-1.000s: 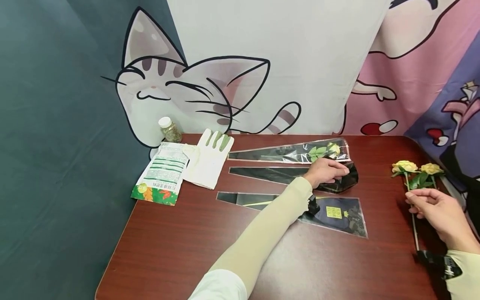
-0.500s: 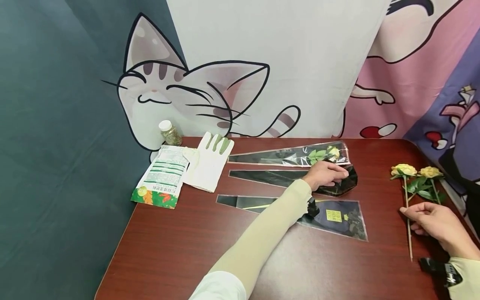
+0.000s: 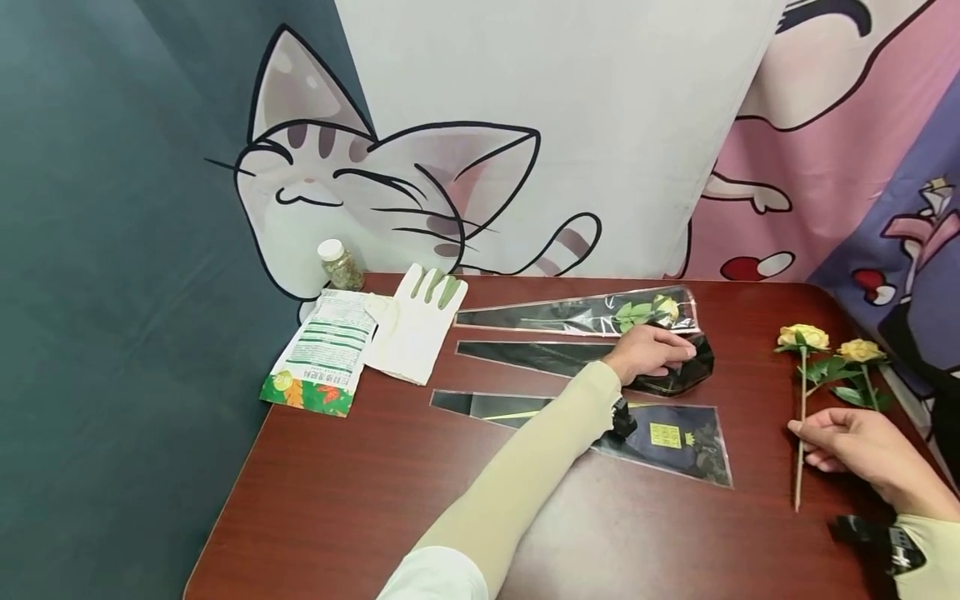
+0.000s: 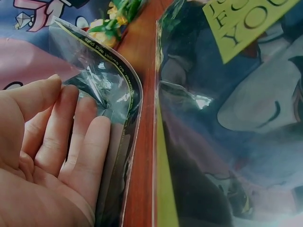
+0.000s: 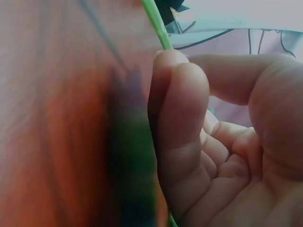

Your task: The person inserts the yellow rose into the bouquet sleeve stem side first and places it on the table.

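Observation:
My left hand [image 3: 648,358] pinches the wide end of a dark, see-through flower sleeve [image 3: 697,367], the middle one of three on the table. In the left wrist view the sleeve's film [image 4: 120,75] bulges up around the fingertips, its mouth raised. On the right, my right hand [image 3: 862,454] holds a yellow rose [image 3: 802,337] by its stem between thumb and fingers, bloom pointing away from me. In the right wrist view the green stem [image 5: 156,21] rises out of the pinch. Just right of that bloom lies a second yellow rose [image 3: 861,350] with green leaves.
Behind the middle sleeve lies another sleeve [image 3: 555,317] with a rose inside. Nearer me is a flat sleeve [image 3: 701,450] with a yellow label. At the back left are a white glove [image 3: 416,342], a printed packet [image 3: 318,350] and a white-capped jar [image 3: 341,267].
My right hand has shifted left and toward me with the rose, drawing its bloom slightly away from the second rose. The left hand stays at the sleeve's mouth.

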### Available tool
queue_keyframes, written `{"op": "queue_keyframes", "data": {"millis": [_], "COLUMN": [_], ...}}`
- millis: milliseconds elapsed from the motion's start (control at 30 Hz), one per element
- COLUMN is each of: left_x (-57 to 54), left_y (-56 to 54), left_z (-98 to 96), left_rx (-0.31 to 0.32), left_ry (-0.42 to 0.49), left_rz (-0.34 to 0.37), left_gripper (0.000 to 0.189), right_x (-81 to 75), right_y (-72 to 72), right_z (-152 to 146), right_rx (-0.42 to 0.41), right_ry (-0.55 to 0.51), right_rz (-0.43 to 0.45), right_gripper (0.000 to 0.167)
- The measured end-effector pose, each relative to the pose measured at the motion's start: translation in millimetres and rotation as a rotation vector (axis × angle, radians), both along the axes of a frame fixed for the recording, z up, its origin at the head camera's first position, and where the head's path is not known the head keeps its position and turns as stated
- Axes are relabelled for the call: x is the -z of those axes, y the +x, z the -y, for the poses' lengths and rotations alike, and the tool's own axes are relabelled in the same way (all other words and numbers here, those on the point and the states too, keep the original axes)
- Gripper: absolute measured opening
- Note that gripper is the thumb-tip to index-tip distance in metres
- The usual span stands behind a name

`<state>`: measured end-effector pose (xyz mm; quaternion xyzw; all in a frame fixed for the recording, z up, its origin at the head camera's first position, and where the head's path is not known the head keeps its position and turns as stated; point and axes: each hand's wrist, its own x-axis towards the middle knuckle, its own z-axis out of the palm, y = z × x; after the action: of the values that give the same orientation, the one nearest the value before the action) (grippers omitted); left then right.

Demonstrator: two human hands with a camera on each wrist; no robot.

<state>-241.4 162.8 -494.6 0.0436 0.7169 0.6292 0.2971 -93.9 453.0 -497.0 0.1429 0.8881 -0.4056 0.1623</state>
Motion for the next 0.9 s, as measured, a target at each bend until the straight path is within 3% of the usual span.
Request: {"op": "queue_keyframes", "data": {"millis": [333, 700, 900], "left_x": [-1.1, 3.0, 3.9], "left_y": [-0.5, 0.7, -3.2], "left_z": [2.0, 2.6, 1.0], "left_rx": [-0.006, -0.003, 0.001], "left_ry": [0.010, 0.014, 0.029], "left_rz": [-0.017, -0.008, -0.022], "left_gripper": [0.004, 0.005, 0.006], "right_x": [-10.4, -12.3, -17.9], "right_y": [-23.7, -42.8, -58.3], "right_z": [19.3, 37.9, 50.8], "right_rx": [-0.025, 0.054, 0.103], "right_ry": [-0.082, -0.262, -0.276], "right_rz": [-0.087, -0.258, -0.323], "right_gripper": [0.044, 0.018, 0.024]}}
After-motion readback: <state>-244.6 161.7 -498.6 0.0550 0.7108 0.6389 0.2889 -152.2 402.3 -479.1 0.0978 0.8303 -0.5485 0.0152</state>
